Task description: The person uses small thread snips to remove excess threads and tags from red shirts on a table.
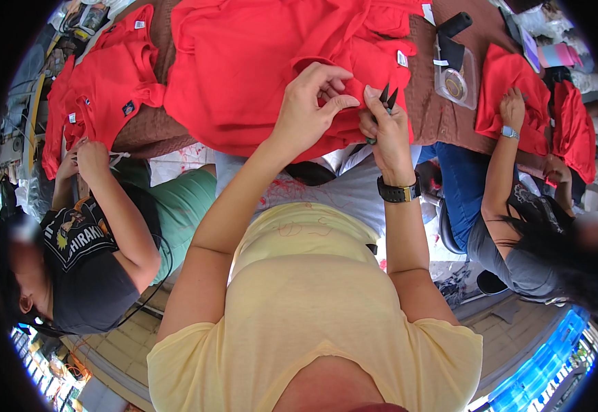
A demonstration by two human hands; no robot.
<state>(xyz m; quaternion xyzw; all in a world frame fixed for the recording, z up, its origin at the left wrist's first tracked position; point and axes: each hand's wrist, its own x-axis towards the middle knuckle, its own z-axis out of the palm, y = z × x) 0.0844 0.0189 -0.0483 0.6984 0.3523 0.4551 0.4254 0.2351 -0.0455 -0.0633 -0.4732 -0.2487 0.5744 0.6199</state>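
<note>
A large red garment lies spread in front of me, its near edge hanging over the table's edge toward my lap. Over its right part is my left hand, fingers loosely curled and thumb held apart, with red cloth showing in the gap. I make out nothing gripped in it. Close by on the right, my right hand is closed around small thread snips, their dark blades pointing up and away from me. A white label shows on the cloth just beyond the snips.
A brown cloth covers the table. A clear plastic container with a roll of tape and a black cylinder stand at right. Co-workers handle red garments at left and more red cloth at right.
</note>
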